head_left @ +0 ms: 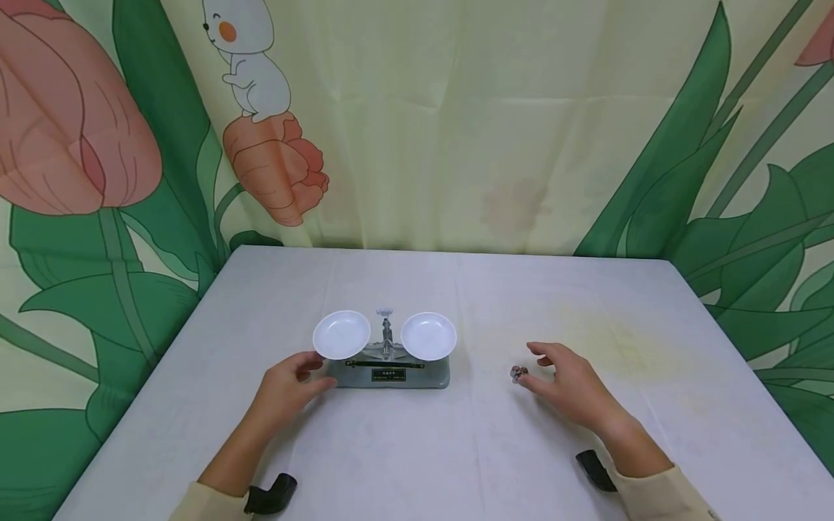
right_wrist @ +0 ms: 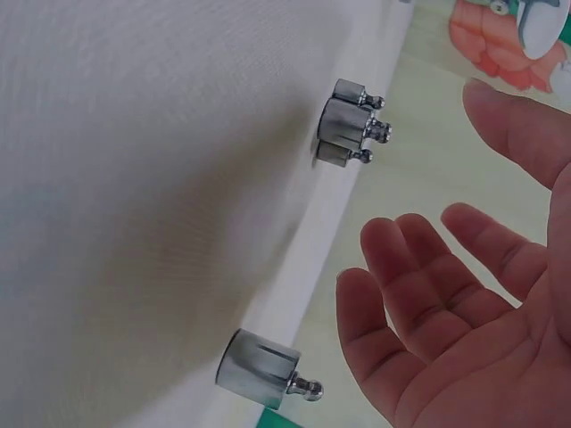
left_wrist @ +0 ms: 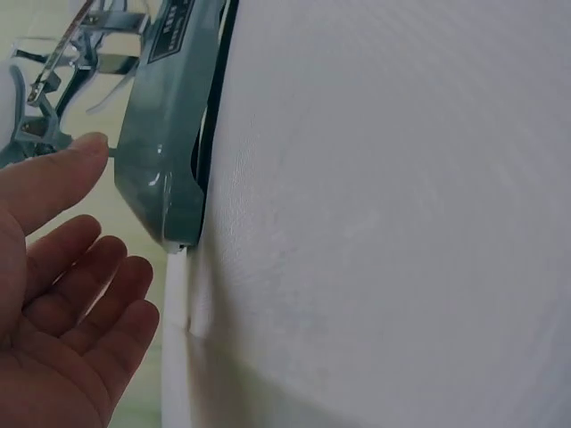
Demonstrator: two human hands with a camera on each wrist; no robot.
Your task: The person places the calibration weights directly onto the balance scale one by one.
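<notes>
A balance scale (head_left: 426, 373) with a grey-green base and two white pans stands near the middle of the table. My left hand (head_left: 289, 387) is at its left end, thumb tip right by the end of the base (left_wrist: 161, 169), the other fingers (left_wrist: 134, 276) loosely bent with nothing in them. To the right of the scale, my right hand (head_left: 573, 383) hovers beside metal weights (head_left: 519, 373), thumb and fingers spread. The right wrist view shows a cluster of three knobbed weights (right_wrist: 343, 125) and a larger weight (right_wrist: 259, 368) apart from them, with the right palm holding nothing.
A white cloth covers the table (head_left: 417, 456). Behind it hangs a pale curtain (head_left: 443, 130) printed with flowers, leaves and a carrot. Black wrist devices (head_left: 272, 495) sit by both sleeves.
</notes>
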